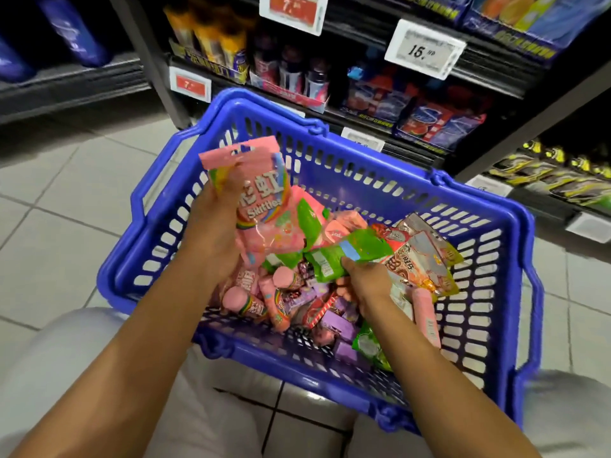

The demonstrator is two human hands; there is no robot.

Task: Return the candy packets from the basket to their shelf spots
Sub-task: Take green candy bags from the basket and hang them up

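Grey floor tiles [66, 200] lie under a blue basket [347, 180], which sits close in front of the person's knees. Both arms reach down into it. Near the bottom of the basket lie pink tubes [281, 292] and small purple packs [334, 322]. The right hand [367, 285] curls its fingers around a green packet [344, 256], which lies just above the pile of candy. The left hand [211, 223] grips a pink packet [261, 200] with rainbow stripes and holds it up, above the pile. Behind the basket stand dark shelves [390, 104] with more candy and white price tags [425, 49].
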